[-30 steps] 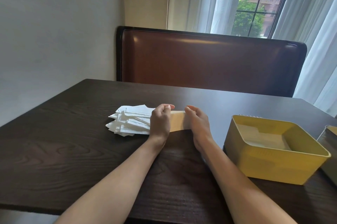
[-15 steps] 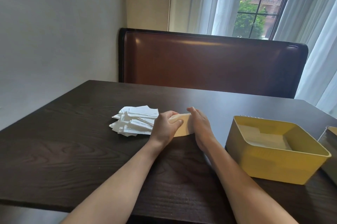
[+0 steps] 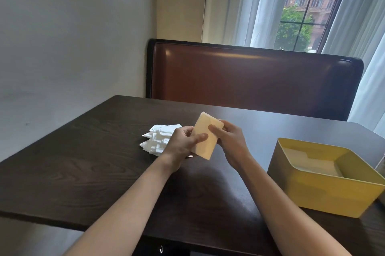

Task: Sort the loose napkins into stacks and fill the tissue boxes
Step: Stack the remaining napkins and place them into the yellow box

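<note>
Both hands hold one cream napkin stack (image 3: 205, 137) above the dark table (image 3: 83, 162), tilted, lifted clear of it. Left hand (image 3: 183, 147) grips lower left edge, thumb across the face; right hand (image 3: 230, 138) pinches upper right side, thumb on front. Loose white napkins (image 3: 157, 140) lie in a heap just left of the hands. Yellow tissue box (image 3: 325, 191) stands at right, well apart — open top, pale napkins flat inside approx. at the bottom.
</note>
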Tool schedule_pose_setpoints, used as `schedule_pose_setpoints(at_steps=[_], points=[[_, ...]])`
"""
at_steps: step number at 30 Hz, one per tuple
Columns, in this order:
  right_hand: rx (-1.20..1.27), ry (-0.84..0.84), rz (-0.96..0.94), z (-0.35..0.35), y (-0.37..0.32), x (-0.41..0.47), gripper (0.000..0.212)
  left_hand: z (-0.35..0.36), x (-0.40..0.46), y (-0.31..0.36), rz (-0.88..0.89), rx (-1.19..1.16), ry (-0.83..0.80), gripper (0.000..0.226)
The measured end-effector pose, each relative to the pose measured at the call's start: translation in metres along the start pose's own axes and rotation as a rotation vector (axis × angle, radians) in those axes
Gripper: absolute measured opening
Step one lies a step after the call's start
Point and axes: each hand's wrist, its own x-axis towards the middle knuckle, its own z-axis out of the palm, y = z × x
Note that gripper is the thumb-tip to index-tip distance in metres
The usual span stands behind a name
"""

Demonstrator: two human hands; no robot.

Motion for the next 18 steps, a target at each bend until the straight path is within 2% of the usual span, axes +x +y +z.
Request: schedule_pose_setpoints(at_steps=[3, 6, 9, 11, 14, 18], points=[[0.042, 0.029, 0.059, 0.018, 0.003, 0.008, 0.019, -0.017, 0.003, 0.007, -0.002, -0.110, 0.151, 0.008], [-0.133, 0.071, 0.067, 0.034, 0.011, 0.020, 0.026, -0.041, 0.005, 0.015, -0.008, -0.220, 0.273, 0.014], [-0.292, 0.018, 0.038, 0.049, 0.018, 0.030, 0.034, -0.061, 0.006, 0.020, 0.023, -0.113, 0.380, 0.008], [-0.362, -0.051, 0.043, 0.058, 0.021, 0.037, 0.040, -0.070, 0.008, 0.018, 0.051, -0.048, 0.445, 0.012], [-0.438, -0.172, 0.049, 0.068, 0.022, 0.043, 0.046, -0.079, 0.011, 0.013, 0.046, 0.001, 0.481, 0.018], [-0.527, -0.264, 0.120, 0.072, 0.033, 0.045, 0.052, -0.076, 0.016, 0.006, -0.049, -0.016, 0.460, 0.022]])
